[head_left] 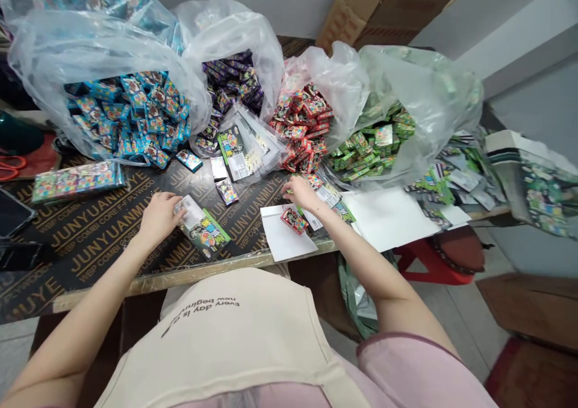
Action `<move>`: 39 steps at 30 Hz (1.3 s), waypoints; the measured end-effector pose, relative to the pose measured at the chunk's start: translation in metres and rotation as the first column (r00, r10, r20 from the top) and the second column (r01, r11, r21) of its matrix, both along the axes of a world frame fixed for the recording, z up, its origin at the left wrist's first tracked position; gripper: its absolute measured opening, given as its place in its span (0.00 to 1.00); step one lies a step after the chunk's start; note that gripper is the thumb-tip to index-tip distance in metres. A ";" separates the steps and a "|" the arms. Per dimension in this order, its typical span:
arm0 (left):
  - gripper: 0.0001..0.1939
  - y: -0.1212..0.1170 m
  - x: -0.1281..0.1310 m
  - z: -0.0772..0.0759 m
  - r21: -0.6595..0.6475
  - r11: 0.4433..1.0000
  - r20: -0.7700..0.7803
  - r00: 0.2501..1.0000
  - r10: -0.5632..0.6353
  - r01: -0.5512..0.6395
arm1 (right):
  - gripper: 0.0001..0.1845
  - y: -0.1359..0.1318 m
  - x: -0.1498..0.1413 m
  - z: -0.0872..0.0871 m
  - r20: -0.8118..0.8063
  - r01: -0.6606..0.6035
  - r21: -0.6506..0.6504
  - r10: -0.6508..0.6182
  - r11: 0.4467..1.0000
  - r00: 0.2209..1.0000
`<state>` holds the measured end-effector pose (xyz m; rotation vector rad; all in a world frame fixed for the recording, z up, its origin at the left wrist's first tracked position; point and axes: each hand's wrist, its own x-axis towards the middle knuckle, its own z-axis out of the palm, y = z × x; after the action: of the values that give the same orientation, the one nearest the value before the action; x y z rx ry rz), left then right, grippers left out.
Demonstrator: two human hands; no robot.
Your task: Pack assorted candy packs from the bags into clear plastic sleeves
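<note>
Under the left hand (159,216) lies one printed packet (205,233).

The dark plywood tabletop (149,251) carries repeated gold print — "JUNYUANMUYE" and, in smaller letters, "WBP COMBI CORE F-F PLYWOOD". Black lettering on the cream fabric apron (235,348) — upside down in view — includes "Every day is" and "new".

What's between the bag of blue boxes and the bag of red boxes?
A clear plastic bag of little purple boxes, with plastic sleeves fanned out in front, in the head view.
</note>
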<state>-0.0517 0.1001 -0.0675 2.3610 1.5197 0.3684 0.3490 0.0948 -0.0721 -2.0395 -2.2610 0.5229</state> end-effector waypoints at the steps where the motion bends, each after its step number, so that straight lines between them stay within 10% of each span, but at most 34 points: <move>1: 0.17 0.000 0.001 -0.002 0.009 0.998 -0.081 0.994 -0.067 0.068 | 0.02 -0.007 0.006 -0.006 0.025 -0.011 -0.029 0.011 1.000 1.000; 6: 0.29 -0.009 0.038 -0.010 -0.242 0.835 -0.179 0.823 -0.538 0.493 | 0.02 -0.029 0.004 -0.031 0.018 0.004 -0.048 -0.003 0.999 1.000; 14: 0.20 -0.002 0.057 0.006 -0.469 0.748 -0.004 0.845 -0.534 0.470 | 0.06 -0.042 -0.002 -0.037 -0.032 0.018 -0.019 -0.019 1.000 0.999; 19: 0.23 0.006 0.053 0.039 -0.227 0.871 0.474 0.830 -0.293 0.436 | 0.07 -0.047 0.006 -0.034 -0.103 0.008 -0.025 -0.011 1.000 0.995; 25: 0.21 -0.014 0.066 0.011 -0.270 0.941 0.766 0.637 0.081 0.205 | 0.04 -0.044 -0.005 -0.019 -0.385 0.128 0.099 -0.080 0.987 0.920; 33: 0.11 -0.027 0.074 0.010 -0.123 0.985 0.740 0.672 0.008 0.124 | 0.19 -0.032 -0.116 0.028 -0.935 0.157 -0.004 -0.059 0.988 0.349; 39: 0.05 -0.027 0.076 0.022 -0.005 0.997 0.691 0.721 -0.050 0.074 | 0.14 -0.035 -0.132 0.031 -0.919 0.224 0.062 -0.032 0.973 0.394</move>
<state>0.0246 0.0735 -0.0453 1.8881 1.0553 1.0620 0.2167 0.0599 -0.0415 -1.2375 -1.3523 1.0535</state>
